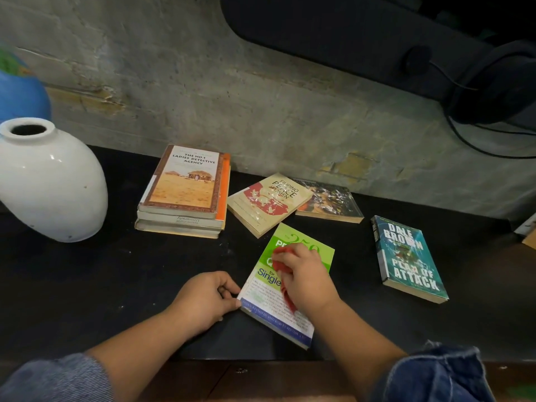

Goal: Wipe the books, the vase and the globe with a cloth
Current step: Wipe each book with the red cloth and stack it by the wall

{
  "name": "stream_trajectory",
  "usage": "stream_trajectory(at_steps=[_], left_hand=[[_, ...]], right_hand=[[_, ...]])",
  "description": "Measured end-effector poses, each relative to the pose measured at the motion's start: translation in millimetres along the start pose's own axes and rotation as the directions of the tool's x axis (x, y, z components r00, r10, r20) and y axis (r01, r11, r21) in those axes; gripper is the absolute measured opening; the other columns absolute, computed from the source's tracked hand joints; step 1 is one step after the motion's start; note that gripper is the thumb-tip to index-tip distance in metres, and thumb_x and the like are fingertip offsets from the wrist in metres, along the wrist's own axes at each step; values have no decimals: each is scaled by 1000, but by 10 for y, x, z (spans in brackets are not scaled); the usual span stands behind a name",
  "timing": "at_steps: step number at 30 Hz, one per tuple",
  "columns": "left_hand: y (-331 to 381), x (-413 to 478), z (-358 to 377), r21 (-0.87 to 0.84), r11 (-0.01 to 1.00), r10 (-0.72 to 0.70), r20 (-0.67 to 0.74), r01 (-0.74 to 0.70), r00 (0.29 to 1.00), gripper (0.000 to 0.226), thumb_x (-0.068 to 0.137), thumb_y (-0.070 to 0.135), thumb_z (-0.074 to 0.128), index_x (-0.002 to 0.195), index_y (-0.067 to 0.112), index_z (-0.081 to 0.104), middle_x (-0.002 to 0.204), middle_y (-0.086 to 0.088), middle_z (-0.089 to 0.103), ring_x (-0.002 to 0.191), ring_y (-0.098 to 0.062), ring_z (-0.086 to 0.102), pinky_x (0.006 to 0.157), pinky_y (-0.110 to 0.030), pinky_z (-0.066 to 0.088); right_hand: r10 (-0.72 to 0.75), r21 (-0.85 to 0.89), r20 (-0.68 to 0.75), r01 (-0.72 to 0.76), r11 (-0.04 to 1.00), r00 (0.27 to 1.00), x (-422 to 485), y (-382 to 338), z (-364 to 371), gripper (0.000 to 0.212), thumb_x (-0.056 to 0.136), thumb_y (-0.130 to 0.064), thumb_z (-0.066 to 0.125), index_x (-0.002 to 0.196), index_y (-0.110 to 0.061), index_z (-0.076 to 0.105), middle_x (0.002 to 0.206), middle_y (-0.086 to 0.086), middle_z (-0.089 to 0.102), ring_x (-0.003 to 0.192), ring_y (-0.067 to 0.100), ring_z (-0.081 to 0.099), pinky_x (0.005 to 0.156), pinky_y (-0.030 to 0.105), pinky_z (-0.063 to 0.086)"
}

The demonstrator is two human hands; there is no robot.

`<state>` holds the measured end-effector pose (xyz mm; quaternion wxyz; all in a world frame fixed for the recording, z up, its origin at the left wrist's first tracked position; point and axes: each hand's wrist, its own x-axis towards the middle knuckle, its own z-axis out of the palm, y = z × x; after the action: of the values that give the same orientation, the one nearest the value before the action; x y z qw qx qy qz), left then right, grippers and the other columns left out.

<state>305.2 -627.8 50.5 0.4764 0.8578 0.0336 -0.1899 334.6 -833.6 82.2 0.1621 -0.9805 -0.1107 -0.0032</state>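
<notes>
A green and white paperback (268, 297) lies flat near the front of the black table top (116, 285). My right hand (304, 278) holds a red cloth (280, 261) bunched against its cover. My left hand (204, 300) grips the book's left edge with curled fingers. A stack of three books (185, 192) sits further back. Beside it lie a beige paperback (268, 203) and a dark one (330, 200). A blue-green thriller (409, 258) lies to the right. A white vase (49, 181) stands at the left, with a blue globe (20, 88) behind it.
A rough grey wall (261, 97) runs right behind the table. A dark monitor (348, 27), black headphones (493, 82) and a cable (470, 140) hang at the upper right. A wooden edge (261, 378) borders the table front.
</notes>
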Motion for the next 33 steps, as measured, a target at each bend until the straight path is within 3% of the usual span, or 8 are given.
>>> stream_trajectory(at_steps=[3, 5, 11, 18, 21, 25, 27, 33], left_hand=[[-14, 6, 3, 7, 1000, 7, -15, -7, 1000, 13, 79, 20, 77, 81, 25, 65, 70, 4, 62, 63, -11, 59, 65, -35, 57], [-15, 16, 7, 36, 999, 14, -18, -14, 1000, 12, 78, 21, 77, 79, 22, 64, 67, 2, 61, 62, -12, 58, 69, -39, 57], [40, 20, 4, -3, 998, -55, 1, 55, 998, 14, 79, 17, 77, 79, 22, 64, 69, 4, 59, 62, -13, 58, 64, -37, 57], [58, 11, -26, -26, 997, -74, 16, 74, 997, 8, 84, 13, 71, 79, 17, 66, 71, 2, 61, 65, -12, 58, 59, -25, 54], [85, 9, -30, -60, 994, -93, 12, 94, 996, 6, 84, 20, 72, 80, 18, 67, 74, 0, 65, 65, -11, 59, 60, -24, 53], [117, 26, 4, 90, 993, -68, -32, 71, 997, 15, 79, 31, 77, 79, 22, 66, 70, 6, 65, 63, -8, 59, 67, -31, 54], [144, 44, -6, 122, 989, -81, -14, 82, 997, 14, 80, 31, 77, 81, 22, 65, 72, 5, 66, 65, -8, 60, 69, -32, 54], [187, 22, -29, 132, 985, -106, -13, 107, 994, 13, 79, 30, 77, 80, 22, 66, 70, 4, 66, 65, -8, 60, 71, -32, 55]], right_hand=[[-283, 117, 68, 274, 955, 957, -196, -287, 96, 34, 93, -23, 52, 124, -32, 64, 133, -10, 52, 116, 18, 45, 102, 29, 39], [-365, 137, 81, 353, 926, 927, -273, -305, 232, 37, 88, -26, 48, 120, -29, 66, 129, -7, 56, 106, 24, 51, 93, 34, 46], [-75, 31, 30, 74, 997, 997, 226, 28, 136, 36, 97, -26, 54, 131, -38, 56, 133, -13, 46, 119, 16, 40, 107, 34, 38], [288, -11, -7, -288, 957, 957, 620, 437, -115, 37, 99, -25, 51, 135, -35, 53, 138, -7, 40, 120, 20, 38, 100, 37, 41], [258, -10, -1, -258, 966, 966, 562, 285, -89, 39, 98, -24, 53, 136, -33, 51, 140, -8, 38, 123, 19, 37, 103, 37, 40], [-13, 7, 36, 13, 1000, 999, 352, 55, 23, 40, 97, -26, 54, 134, -39, 52, 136, -14, 40, 122, 13, 36, 104, 30, 34], [-46, 16, 90, 45, 999, 995, 378, 101, 1, 41, 97, -27, 54, 135, -41, 50, 138, -16, 39, 123, 13, 36, 106, 31, 34], [306, -69, 26, -303, 950, 952, 640, 622, -203, 37, 99, -25, 50, 135, -35, 52, 140, -7, 41, 121, 23, 39, 101, 43, 45]])
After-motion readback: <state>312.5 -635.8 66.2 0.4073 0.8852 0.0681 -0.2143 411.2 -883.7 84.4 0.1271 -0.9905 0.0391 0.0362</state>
